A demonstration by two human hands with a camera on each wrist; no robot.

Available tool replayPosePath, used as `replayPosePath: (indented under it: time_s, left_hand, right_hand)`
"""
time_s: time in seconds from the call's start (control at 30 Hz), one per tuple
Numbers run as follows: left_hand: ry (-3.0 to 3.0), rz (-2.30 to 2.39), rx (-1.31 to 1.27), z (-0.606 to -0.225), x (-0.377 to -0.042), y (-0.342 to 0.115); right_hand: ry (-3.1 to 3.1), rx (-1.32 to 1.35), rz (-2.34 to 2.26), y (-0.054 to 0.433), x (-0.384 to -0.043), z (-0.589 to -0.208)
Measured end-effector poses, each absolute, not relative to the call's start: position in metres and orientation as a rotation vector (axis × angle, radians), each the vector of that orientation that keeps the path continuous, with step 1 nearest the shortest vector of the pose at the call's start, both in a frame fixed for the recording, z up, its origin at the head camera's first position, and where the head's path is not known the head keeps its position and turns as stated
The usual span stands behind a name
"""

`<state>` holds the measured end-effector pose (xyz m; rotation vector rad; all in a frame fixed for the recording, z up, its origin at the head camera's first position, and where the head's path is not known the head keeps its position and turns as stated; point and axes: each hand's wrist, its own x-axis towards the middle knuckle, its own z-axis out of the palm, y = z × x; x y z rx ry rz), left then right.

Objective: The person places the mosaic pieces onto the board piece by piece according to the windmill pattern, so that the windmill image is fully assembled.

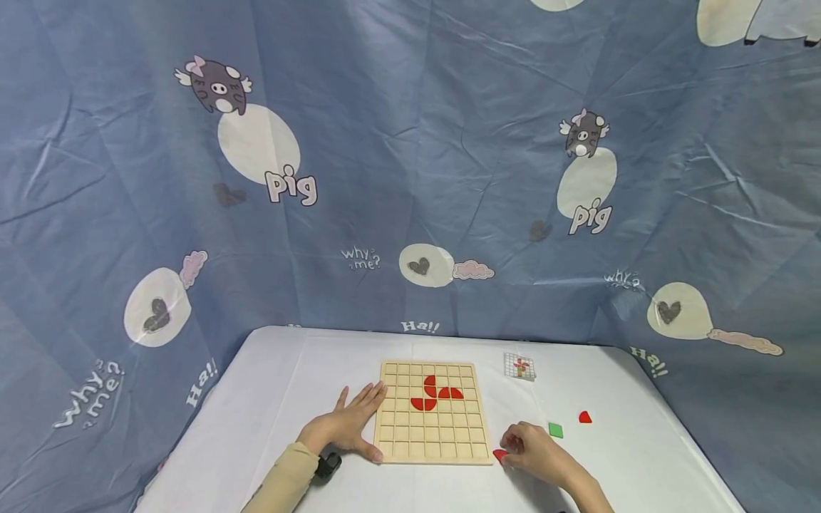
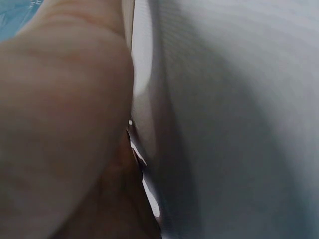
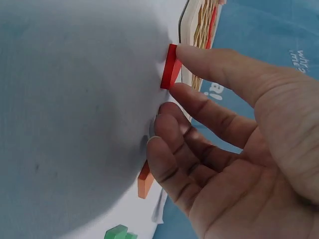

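Observation:
A square wooden grid board (image 1: 431, 432) lies on the table. Several red quarter-round pieces (image 1: 424, 404) sit in its upper middle cells in a pinwheel-like pattern. My left hand (image 1: 349, 426) is spread, with fingertips and thumb touching the board's left edge; the left wrist view shows only blurred skin (image 2: 60, 119) and white cloth. Beside the board's lower right corner, my right hand (image 1: 535, 452) pinches a red quarter-round piece (image 3: 170, 67) between thumb and index finger, close to the table surface. The other fingers of that hand are loosely curled.
A small card (image 1: 519, 366) with a grid and coloured pattern lies beyond the board at right. Right of the right hand are a green square piece (image 1: 555, 429) and another red piece (image 1: 585, 417). An orange piece (image 3: 144, 180) shows near the fingertips. Blue printed cloth (image 1: 410, 178) surrounds the table.

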<state>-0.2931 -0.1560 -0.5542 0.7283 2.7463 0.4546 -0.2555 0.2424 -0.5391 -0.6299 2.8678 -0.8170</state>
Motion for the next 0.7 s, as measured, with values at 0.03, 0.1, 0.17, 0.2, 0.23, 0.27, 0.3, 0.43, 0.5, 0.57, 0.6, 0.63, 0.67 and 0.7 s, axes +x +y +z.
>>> replayPosePath:
  time_s: [0.03,0.1,0.17,0.2,0.23,0.27,0.3,0.43,0.5,0.57,0.6,0.63,0.67,0.7]
  left_hand:
    - [2.746,0.454,0.728,-0.5539,-0.2930,-0.1560]
    - [2.744,0.457,0.729,-0.5538,-0.2931,-0.1562]
    - [2.741,0.457,0.730,-0.5540,-0.2931,-0.1563]
    - [2.741,0.459,0.728,-0.5541,-0.2930,-0.1564]
    - [2.741,0.460,0.727,-0.5545,-0.2930,-0.1564]
    - [2.741,0.459,0.726,-0.5549,-0.2930,-0.1565]
    - [2.741,0.458,0.724,-0.5551,-0.2929,-0.1566]
    - [2.743,0.463,0.723,-0.5557,-0.2931,-0.1568]
    - [2.744,0.464,0.723,-0.5556,-0.2934,-0.1570]
    - [2.745,0.465,0.720,-0.5551,-0.2936,-0.1570]
    - [2.745,0.462,0.719,-0.5551,-0.2937,-0.1571]
    - [2.745,0.462,0.719,-0.5551,-0.2937,-0.1571]
    - [2.744,0.464,0.718,-0.5550,-0.2937,-0.1571]
    - [2.744,0.466,0.718,-0.5549,-0.2937,-0.1570]
  right_hand:
    - [2.869,-0.644,-0.821,0.2422,-0.2552,-0.5395]
    - [2.860,-0.661,-0.840,0.2413,-0.2545,-0.5395]
    - [2.843,-0.661,-0.844,0.2403,-0.2540,-0.5396]
    - [2.831,-0.656,-0.848,0.2397,-0.2537,-0.5395]
    - [2.818,-0.647,-0.854,0.2390,-0.2535,-0.5394]
    - [2.808,-0.637,-0.855,0.2384,-0.2535,-0.5395]
    - [2.800,-0.625,-0.852,0.2378,-0.2535,-0.5396]
    - [2.794,-0.612,-0.860,0.2363,-0.2538,-0.5396]
    - [2.797,-0.618,-0.859,0.2358,-0.2544,-0.5404]
    - [2.800,-0.625,-0.857,0.2356,-0.2547,-0.5413]
    - [2.803,-0.626,-0.856,0.2354,-0.2547,-0.5415]
    - [2.805,-0.627,-0.854,0.2355,-0.2549,-0.5419]
    - [2.810,-0.628,-0.852,0.2356,-0.2553,-0.5424]
    - [2.818,-0.633,-0.853,0.2359,-0.2555,-0.5429]
